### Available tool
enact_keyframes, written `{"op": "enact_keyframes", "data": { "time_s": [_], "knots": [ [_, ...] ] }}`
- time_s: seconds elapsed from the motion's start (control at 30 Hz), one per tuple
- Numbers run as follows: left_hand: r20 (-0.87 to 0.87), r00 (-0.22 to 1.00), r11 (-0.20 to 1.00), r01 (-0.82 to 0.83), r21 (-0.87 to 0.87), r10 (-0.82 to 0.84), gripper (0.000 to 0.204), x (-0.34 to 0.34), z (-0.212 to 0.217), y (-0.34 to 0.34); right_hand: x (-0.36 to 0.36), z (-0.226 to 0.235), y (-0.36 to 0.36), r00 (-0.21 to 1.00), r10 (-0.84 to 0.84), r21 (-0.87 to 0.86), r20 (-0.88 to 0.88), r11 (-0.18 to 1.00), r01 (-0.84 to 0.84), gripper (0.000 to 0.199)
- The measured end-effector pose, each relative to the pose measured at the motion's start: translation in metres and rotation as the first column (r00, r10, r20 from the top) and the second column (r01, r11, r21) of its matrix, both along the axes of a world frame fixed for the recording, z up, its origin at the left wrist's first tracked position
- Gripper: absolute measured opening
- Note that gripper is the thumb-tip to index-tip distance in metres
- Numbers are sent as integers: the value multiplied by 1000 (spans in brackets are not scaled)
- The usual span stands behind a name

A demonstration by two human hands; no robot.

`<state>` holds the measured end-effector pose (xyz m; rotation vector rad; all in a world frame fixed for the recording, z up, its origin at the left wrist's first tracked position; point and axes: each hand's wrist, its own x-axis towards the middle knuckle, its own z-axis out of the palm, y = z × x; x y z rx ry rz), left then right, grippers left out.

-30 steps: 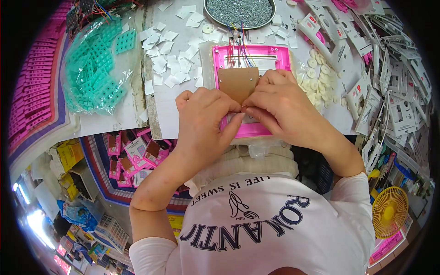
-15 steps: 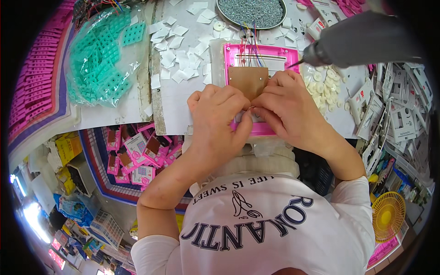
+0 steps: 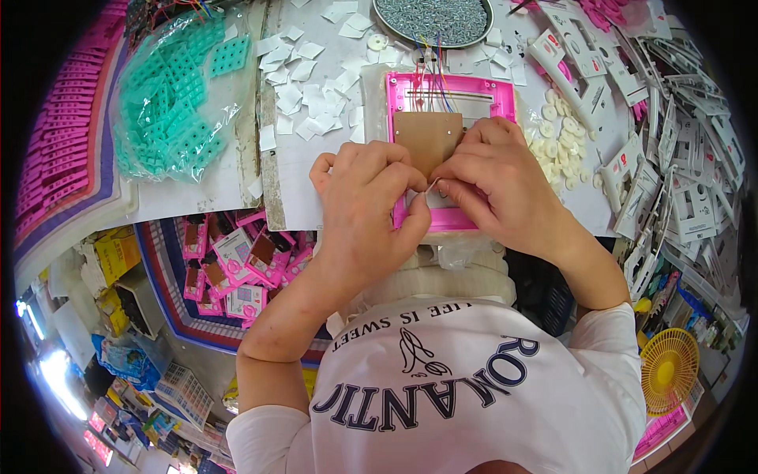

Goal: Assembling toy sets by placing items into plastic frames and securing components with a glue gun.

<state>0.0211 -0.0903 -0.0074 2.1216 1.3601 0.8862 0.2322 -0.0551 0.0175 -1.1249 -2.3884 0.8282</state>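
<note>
A pink plastic casing (image 3: 506,99) lies on the table in front of me, with a brown circuit board (image 3: 427,141) over its middle. My left hand (image 3: 367,201) is closed at the casing's near left corner, thumb and forefinger pinched. From those fingertips a thin pale wire (image 3: 432,186) runs to my right hand (image 3: 493,182), whose thumb and forefinger also pinch together just below the board. Red, blue and yellow wires (image 3: 430,83) come out past the casing's far edge. The palms and my curled fingers hide part of the casing's near side.
A round pan of screws (image 3: 434,20) stands behind the casing. Paper squares (image 3: 316,99) lie to its left, beside a bag of green parts (image 3: 170,103). White discs (image 3: 560,142) and white panels (image 3: 687,182) are on the right. A bin (image 3: 178,320) of pink units sits below left.
The dark power screwdriver over the right side has swung up and away, leaving the discs and panels there uncovered. My fingertips have drawn slightly apart, and more of the thin wire shows between them.
</note>
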Motion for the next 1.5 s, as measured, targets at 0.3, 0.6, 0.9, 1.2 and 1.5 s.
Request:
{"op": "enact_keyframes", "data": {
  "time_s": [0.3,0.6,0.9,1.2,1.5],
  "knots": [
    [-61,998,999,-1,40,3,18,3,4,0,0,1,-1,1000,-20,-25,-1,999,20,10],
    [-53,998,1000,31,3,-30,19,2,7,2,1,2,1,1000,-13,-26,3,1000,13,11],
    [-51,998,1000,22,-1,-22,18,2,8,2,0,1,-1,1000,-14,11,-8,1000,14,10],
    [248,968,984,2,-178,42,16,0,-2,0,-8,2,-27,990,-117,175,-82,976,130,29],
    [196,980,971,87,-222,-43,16,-5,2,2,-5,-17,-33,931,-150,137,-332,969,205,33]
  ]
}}
